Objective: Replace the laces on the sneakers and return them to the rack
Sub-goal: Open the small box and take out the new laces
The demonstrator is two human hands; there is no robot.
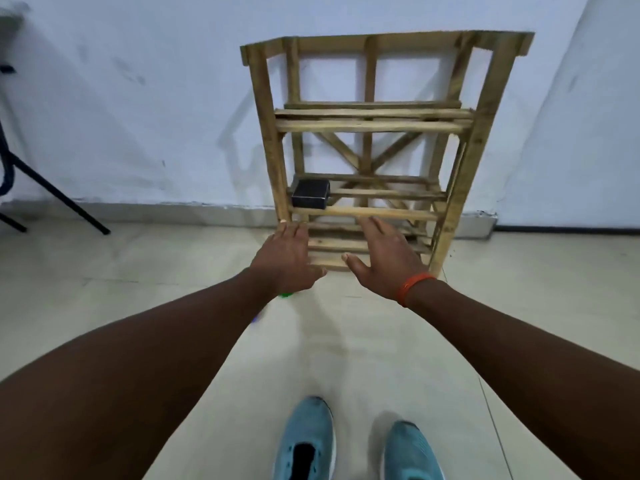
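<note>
Item one, left hand (287, 259): spread flat, palm down, fingers straight, holding nothing; its fingertips sit by the rack's front left post, at the low tiers. Item two, right hand (382, 261): likewise spread and empty, thumb out, fingers reaching over the lower slats; an orange wristband (414, 289) is on that wrist. Whether either hand touches the wood I cannot tell. Item three, rack (369, 126): bare wood, slatted tiers, standing on the floor (156, 271) against the pale wall (138, 98); a black box (310, 194) lies at the left end of the middle tier. Item four, sneakers (306, 441): pale blue pair, toes toward the rack, on the floor close to me and well apart from it; I see no laces on the parts in view. Item five: a small green scrap (285, 295) under my left wrist, kind unknown. Item six: black stand legs (52, 192), far left. Handling note, my judgement: relacing is not yet done, so this reach should find the fresh laces. The slats are gapped, so I would feel along them with flat fingers, pinch only once something is underhand, and steer clear of the box.
</note>
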